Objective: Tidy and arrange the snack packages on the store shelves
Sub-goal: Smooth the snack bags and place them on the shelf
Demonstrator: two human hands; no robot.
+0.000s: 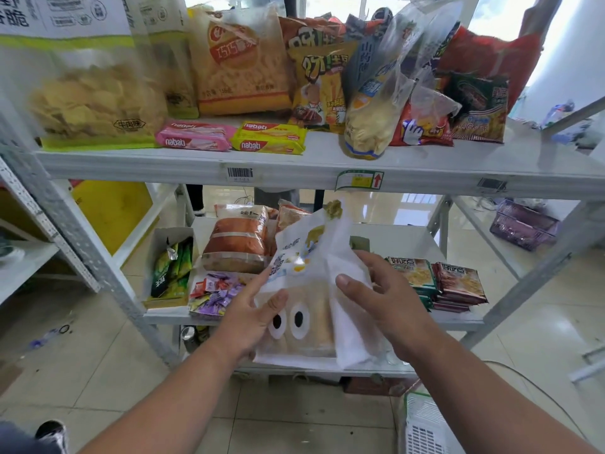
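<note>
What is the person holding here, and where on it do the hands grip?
A white bread bag with cartoon eyes. The left hand grips its left edge, thumb on the front; the right hand holds its right side, thumb on the front.

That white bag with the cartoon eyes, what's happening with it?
A person is tidying snacks on a store shelf rack. Both hands hold the white bag with cartoon eyes in front of the lower shelf: the left hand grips its left edge, thumb on the front, and the right hand pinches its right side. It has not been set down. The upper shelf carries chip bags and two flat wafer packs, pink and yellow.
</note>
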